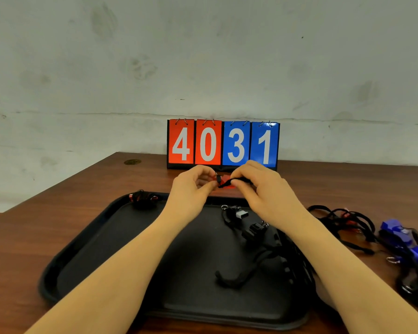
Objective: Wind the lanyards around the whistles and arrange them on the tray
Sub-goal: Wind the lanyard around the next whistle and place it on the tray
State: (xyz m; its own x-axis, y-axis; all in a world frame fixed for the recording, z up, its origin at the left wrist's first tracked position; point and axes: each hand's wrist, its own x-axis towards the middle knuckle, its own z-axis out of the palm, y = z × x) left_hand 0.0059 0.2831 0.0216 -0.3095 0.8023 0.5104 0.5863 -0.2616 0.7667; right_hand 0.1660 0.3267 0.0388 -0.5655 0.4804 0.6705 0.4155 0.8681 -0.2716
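Note:
Above the far rim of the black tray (101, 239), both hands hold a red whistle (227, 181). My left hand (193, 189) pinches its left end near the clip. My right hand (256, 186) grips the black lanyard (234, 181) stretched across the whistle. One wound whistle (144, 198) with red showing lies in the tray's far left corner. Two black whistles (249, 224) with loose black cords lie on the tray's right half, partly hidden by my right forearm.
A tangle of black lanyards with red whistles (345, 219) and blue whistles (401, 235) lies on the wooden table (58, 201) to the right of the tray. A flip scoreboard (223, 144) reading 4031 stands at the table's back edge against the wall.

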